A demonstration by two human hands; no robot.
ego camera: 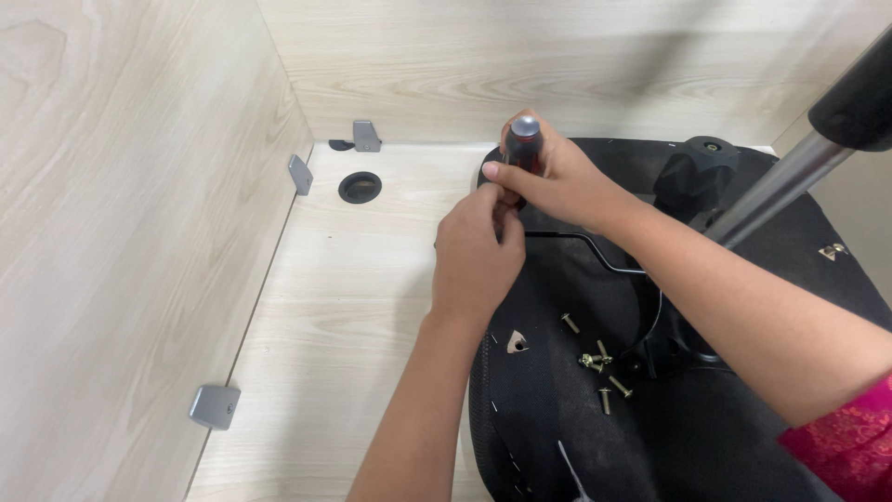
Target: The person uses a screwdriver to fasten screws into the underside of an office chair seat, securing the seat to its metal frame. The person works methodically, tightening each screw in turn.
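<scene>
My right hand (557, 181) grips a screwdriver (524, 139) with a dark red and black handle and a grey cap, held upright near the far edge of an upturned black office chair seat (557, 409). My left hand (476, 251) is closed just below it, its fingers pinching at the screwdriver's shaft, whose tip is hidden behind the hand. Several loose brass-coloured bolts (599, 363) lie on the seat's underside near my right forearm.
The chair lies on a pale wood desk (353, 307) enclosed by wood panels with grey brackets (215, 406). A round black cable grommet (360, 187) sits at the back. A black knob (697, 167) and a metal gas-lift column (780, 186) rise at right.
</scene>
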